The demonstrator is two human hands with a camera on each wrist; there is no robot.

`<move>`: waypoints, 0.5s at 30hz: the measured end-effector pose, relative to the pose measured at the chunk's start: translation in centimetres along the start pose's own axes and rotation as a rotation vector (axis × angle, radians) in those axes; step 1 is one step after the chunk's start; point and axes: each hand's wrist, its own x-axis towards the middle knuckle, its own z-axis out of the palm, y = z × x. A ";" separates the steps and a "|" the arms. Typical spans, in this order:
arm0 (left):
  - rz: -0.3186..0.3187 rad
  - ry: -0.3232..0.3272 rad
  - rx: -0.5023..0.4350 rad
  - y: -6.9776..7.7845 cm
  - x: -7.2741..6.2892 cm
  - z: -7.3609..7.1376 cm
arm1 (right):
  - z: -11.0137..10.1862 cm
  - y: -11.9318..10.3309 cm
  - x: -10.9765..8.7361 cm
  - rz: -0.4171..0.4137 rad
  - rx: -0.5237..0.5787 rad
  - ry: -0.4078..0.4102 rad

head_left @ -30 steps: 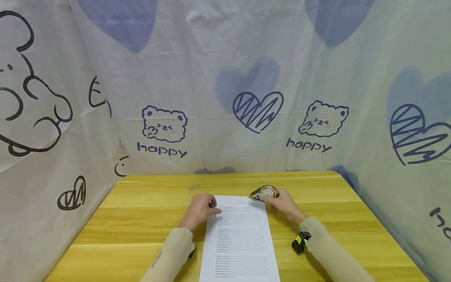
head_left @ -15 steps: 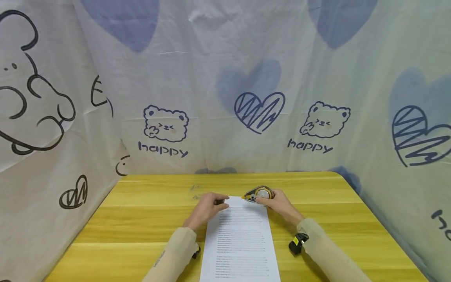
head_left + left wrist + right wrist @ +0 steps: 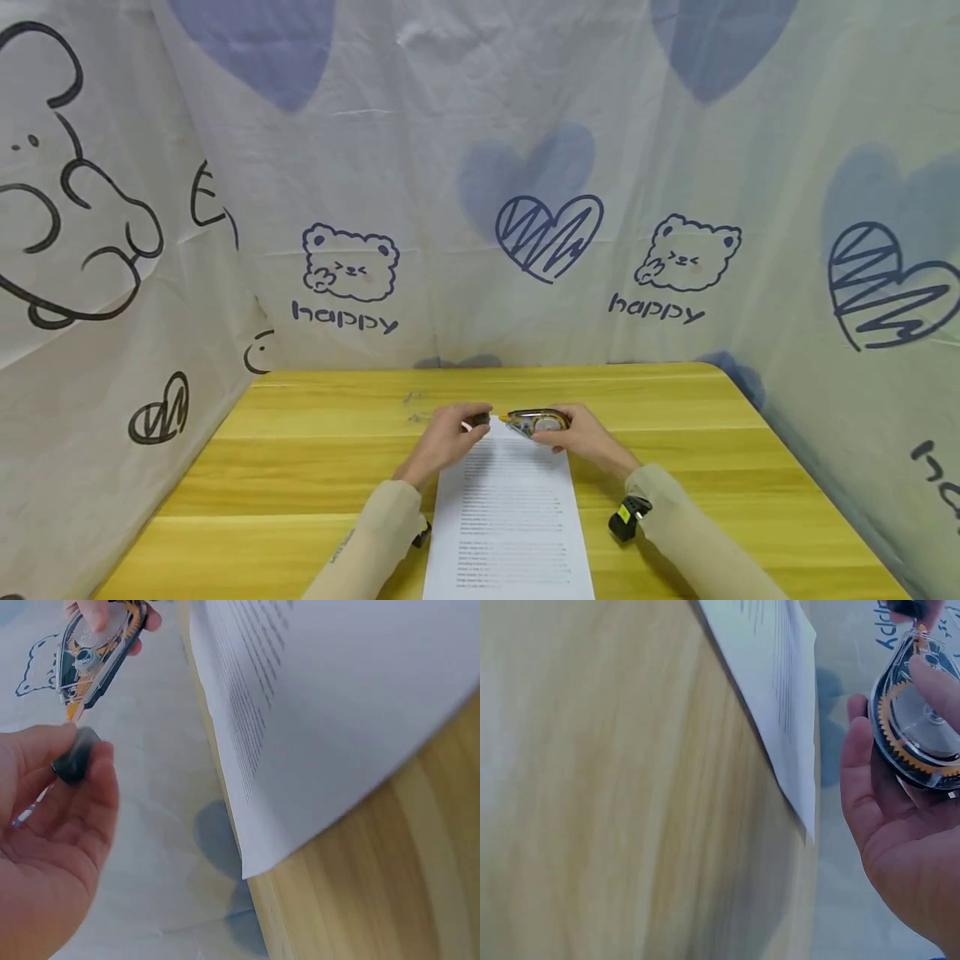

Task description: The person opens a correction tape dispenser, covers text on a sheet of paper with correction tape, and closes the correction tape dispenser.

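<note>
My right hand (image 3: 591, 440) grips a correction tape dispenser (image 3: 542, 422) with a clear case, dark edging and orange gear wheel (image 3: 894, 727). Its orange tip points left, toward my left hand (image 3: 442, 439). There a small dark cap (image 3: 75, 757) is pinched between thumb and fingers. Cap and tip are very close together; whether they touch I cannot tell. Both hands are held over the top end of a printed sheet of paper (image 3: 517, 508), which lies lengthwise on the table. In the right wrist view, the dispenser is partly cut off by the frame edge.
The wood-grain table (image 3: 300, 467) extends to both sides of the sheet. Behind and beside it hangs a pale cloth (image 3: 465, 317) with hearts and bear drawings. A black wrist camera (image 3: 628, 518) is on the right sleeve.
My left hand has moved right with the dark cap, while my right hand has shifted left with the correction tape. The cap and the orange tip have come close together.
</note>
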 end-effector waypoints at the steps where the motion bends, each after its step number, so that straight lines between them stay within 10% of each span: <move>1: 0.016 0.001 -0.011 0.0 0.0 0.1 | 0.1 0.0 0.0 -0.012 0.001 -0.015; 15: 0.055 -0.003 -0.079 0.2 0.1 0.6 | 1.4 -1.0 0.0 -0.068 0.032 -0.088</move>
